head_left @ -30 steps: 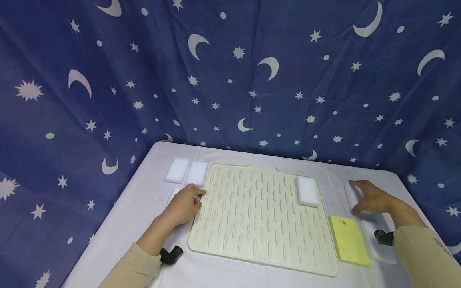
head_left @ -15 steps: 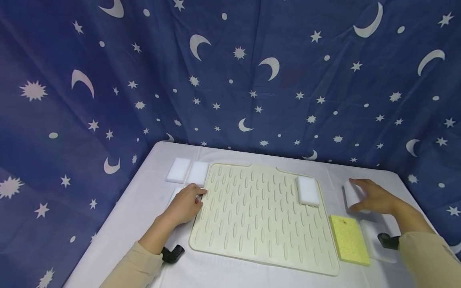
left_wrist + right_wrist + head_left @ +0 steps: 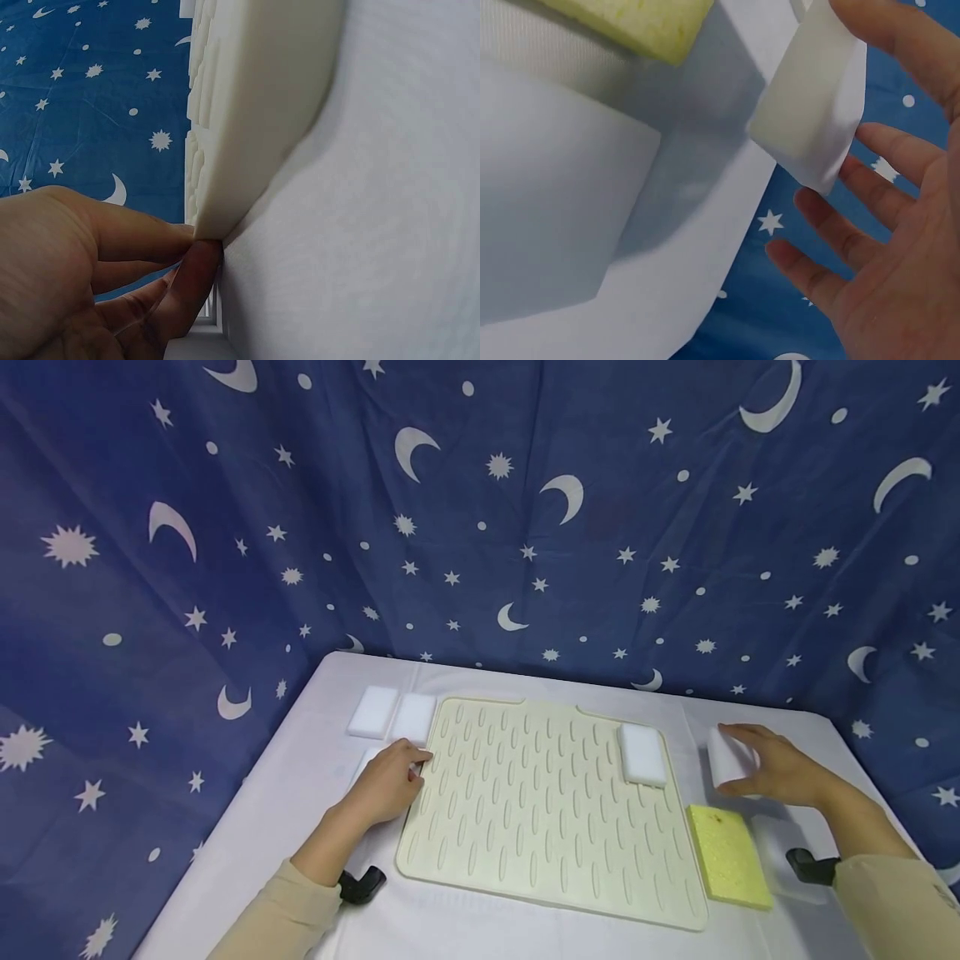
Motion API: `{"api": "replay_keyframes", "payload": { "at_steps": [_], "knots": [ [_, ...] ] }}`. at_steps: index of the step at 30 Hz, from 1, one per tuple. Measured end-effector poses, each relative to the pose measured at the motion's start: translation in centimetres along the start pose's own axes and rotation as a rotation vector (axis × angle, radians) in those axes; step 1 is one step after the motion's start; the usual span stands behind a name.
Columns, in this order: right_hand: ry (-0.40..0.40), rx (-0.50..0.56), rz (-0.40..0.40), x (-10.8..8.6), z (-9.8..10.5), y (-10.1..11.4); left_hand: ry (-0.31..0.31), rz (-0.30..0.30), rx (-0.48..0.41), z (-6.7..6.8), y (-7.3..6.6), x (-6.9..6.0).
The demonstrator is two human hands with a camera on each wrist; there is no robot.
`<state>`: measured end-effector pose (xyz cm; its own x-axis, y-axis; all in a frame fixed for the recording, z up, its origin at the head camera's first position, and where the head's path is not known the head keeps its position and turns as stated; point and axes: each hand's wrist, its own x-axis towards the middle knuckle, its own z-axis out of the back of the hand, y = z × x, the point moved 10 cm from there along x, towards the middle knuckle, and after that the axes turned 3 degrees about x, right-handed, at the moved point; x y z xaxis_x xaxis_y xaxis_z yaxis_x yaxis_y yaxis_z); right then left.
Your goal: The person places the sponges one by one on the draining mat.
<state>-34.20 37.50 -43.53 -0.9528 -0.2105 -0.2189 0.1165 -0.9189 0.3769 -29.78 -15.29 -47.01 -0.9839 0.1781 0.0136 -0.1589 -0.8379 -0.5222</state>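
Observation:
The cream ridged mat [image 3: 540, 810] lies on the white table. My left hand [image 3: 386, 783] pinches the mat's left edge; in the left wrist view thumb and fingers of that hand [image 3: 112, 270] meet at the edge of the mat [image 3: 262, 97]. At the right, my right hand [image 3: 776, 768] grips a white sponge [image 3: 727, 760] between thumb and fingers. The right wrist view shows this sponge [image 3: 806, 90] tilted in the right hand [image 3: 900, 202], clear of the cloth. A second white sponge [image 3: 642, 754] lies on the mat's upper right part.
Two white sponges [image 3: 372, 712] lie beyond my left hand, and another is partly hidden behind it. Right of the mat lies a yellow sponge [image 3: 729, 857], with a white block [image 3: 787, 860] beside it. A blue curtain [image 3: 480, 527] hangs behind the table.
My right hand has lifted the white sponge off the table and moved slightly left and away from me. The left hand stays at the mat's edge.

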Motion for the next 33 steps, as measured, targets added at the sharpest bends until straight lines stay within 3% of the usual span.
{"api": "replay_keyframes", "payload": {
  "at_steps": [17,33],
  "knots": [
    [-0.037,-0.026,0.054,-1.7,-0.1,2.8,0.000,-0.009,-0.003,0.0,-0.2,0.0],
    [-0.048,0.019,0.125,-3.2,-0.9,5.8,0.006,0.002,0.000,-0.1,-0.1,0.1]
  ]
}}
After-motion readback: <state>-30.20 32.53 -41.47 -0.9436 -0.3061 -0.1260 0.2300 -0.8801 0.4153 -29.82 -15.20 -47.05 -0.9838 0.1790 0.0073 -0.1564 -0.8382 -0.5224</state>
